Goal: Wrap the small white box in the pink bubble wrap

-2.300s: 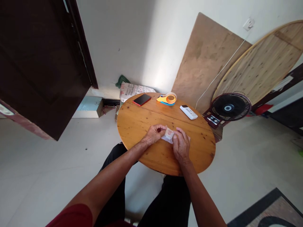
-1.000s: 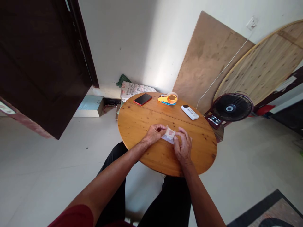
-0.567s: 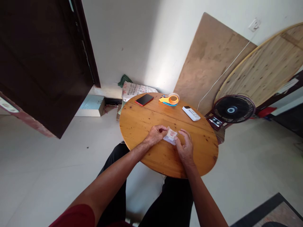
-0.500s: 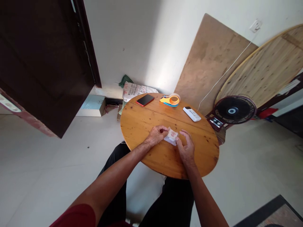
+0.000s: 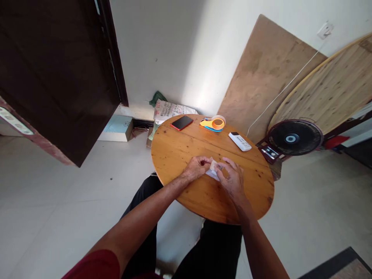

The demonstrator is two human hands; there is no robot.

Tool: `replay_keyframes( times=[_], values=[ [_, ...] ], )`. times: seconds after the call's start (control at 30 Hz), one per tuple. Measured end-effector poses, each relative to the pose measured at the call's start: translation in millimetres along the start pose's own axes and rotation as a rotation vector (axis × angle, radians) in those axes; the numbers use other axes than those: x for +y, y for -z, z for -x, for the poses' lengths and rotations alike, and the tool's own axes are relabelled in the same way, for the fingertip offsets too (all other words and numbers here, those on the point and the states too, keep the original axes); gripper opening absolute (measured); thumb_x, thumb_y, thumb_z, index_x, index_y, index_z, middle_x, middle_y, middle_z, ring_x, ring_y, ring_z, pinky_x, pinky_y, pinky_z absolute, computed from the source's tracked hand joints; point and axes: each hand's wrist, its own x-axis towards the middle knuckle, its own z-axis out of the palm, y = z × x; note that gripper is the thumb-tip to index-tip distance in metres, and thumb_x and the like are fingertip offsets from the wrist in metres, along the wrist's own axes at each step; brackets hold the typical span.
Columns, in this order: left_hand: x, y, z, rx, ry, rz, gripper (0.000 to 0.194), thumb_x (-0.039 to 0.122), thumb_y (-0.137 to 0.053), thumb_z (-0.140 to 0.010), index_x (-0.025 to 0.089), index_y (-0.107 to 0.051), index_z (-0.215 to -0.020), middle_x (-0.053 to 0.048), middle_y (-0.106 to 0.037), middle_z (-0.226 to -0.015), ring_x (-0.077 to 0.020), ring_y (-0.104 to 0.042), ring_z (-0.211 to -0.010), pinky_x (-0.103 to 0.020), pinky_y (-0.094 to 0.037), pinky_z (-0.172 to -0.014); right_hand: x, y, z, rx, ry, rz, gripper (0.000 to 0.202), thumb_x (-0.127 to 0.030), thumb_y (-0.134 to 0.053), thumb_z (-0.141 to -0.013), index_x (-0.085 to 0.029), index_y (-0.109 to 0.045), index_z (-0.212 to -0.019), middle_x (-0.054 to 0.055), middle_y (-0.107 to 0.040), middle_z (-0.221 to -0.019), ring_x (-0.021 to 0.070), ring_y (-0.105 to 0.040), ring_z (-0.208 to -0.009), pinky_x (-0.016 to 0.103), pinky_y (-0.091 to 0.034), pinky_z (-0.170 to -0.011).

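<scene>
A small whitish packet, pale and crinkled like thin paper or plastic, lies low over the round wooden table between my two hands. My left hand is closed, its thumb and forefinger pinching the packet's upper left edge. From the other side my right hand curls over the packet, thumb and forefinger at its right part, hiding some of it. The remaining fingers of my right hand are bent and slightly apart. What the packet contains cannot be made out.
On the wooden table, toward the wall, are a red-edged phone, an orange and blue tape dispenser and a white handheld device. A black fan stands beyond the right edge. At left is a dark door.
My right hand has moved in over the packet, its thumb and forefinger closing on the right part. The packet's pinkish print is now mostly covered. The view has shifted slightly.
</scene>
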Motion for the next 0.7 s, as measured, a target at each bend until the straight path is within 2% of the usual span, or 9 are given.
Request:
replay_keyframes(
  times=[0.2, 0.37, 0.53, 0.7],
  values=[
    [4.3, -0.6, 1.0, -0.013, -0.011, 0.020, 0.014, 0.017, -0.058, -0.073, 0.013, -0.070, -0.080, -0.001, -0.067, -0.069, -0.0087, -0.054, -0.057, -0.018, -0.041, -0.054, -0.5, -0.4, -5.1, 0.013, 0.135, 0.107, 0.017, -0.030, -0.055, -0.087, -0.026, -0.071, -0.091, 0.005, -0.065, -0.119, 0.0241, -0.057, -0.097, 0.041, -0.038, -0.087],
    [3.9, -0.6, 1.5, 0.000, -0.013, -0.026, 0.014, 0.019, -0.059, -0.072, 0.012, -0.070, -0.080, -0.001, -0.064, -0.066, -0.0086, -0.051, -0.056, -0.018, -0.038, -0.052, 5.1, -6.4, -7.3, 0.011, 0.098, 0.097, 0.018, -0.025, -0.051, -0.088, -0.023, -0.067, -0.080, 0.005, -0.066, -0.116, 0.0236, -0.058, -0.097, 0.041, -0.038, -0.087],
    [2.7, 0.0, 3.5, 0.035, -0.109, -0.232, 0.017, 0.029, -0.065, -0.072, 0.014, -0.068, -0.080, 0.001, -0.057, -0.063, -0.0085, -0.046, -0.056, -0.020, -0.036, -0.052, 9.6, -9.2, -12.9, 0.067, 0.011, -0.003, 0.018, -0.021, -0.045, -0.088, -0.021, -0.060, -0.078, 0.009, -0.064, -0.114, 0.0234, -0.058, -0.104, 0.040, -0.040, -0.088],
    [6.3, 0.4, 7.1, 0.086, -0.295, -0.556, 0.028, 0.041, -0.070, -0.070, 0.017, -0.064, -0.083, -0.002, -0.059, -0.076, -0.0137, -0.051, -0.071, -0.024, -0.041, -0.066, 13.5, -10.3, -24.8, 0.088, -0.024, -0.128, 0.016, -0.023, -0.042, -0.088, -0.021, -0.057, -0.080, 0.012, -0.062, -0.110, 0.0238, -0.056, -0.108, 0.041, -0.044, -0.090]
  ],
)
